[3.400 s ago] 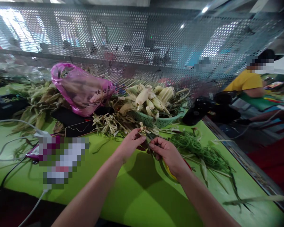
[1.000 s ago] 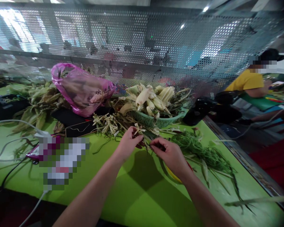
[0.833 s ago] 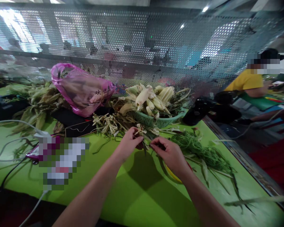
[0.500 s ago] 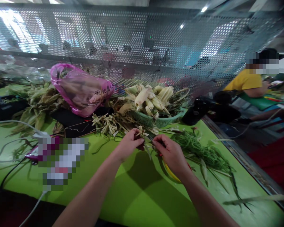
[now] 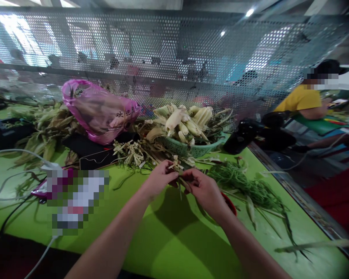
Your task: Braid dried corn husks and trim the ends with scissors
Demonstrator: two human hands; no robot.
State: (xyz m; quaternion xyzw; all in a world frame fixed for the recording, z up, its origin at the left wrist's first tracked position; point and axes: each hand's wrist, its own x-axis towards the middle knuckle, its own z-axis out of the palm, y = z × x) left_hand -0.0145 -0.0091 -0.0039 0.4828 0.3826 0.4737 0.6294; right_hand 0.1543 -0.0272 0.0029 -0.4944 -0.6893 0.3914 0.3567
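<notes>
Both my hands meet over the green table (image 5: 168,236), pinching a small woven piece of pale husk strips (image 5: 176,166). My left hand (image 5: 159,180) grips it from the left with thumb and fingers closed. From the right, my right hand (image 5: 202,189) holds its trailing strips, fingers curled. Under my right wrist shows part of a red and yellow object (image 5: 229,201). Just beyond my hands lies a pile of similar woven husk pieces (image 5: 132,152).
A teal basket (image 5: 197,149) of husked corn stands behind, beside a pink plastic bag (image 5: 100,110). Green strips (image 5: 244,186) lie right, corn husks (image 5: 46,128) left. White cables (image 5: 14,170) and a phone cross the left side. A perforated screen closes the back. A person in yellow sits far right.
My hands stayed in place, working the husk piece; the right hand closed in towards the left and turned slightly. The view barely shifted.
</notes>
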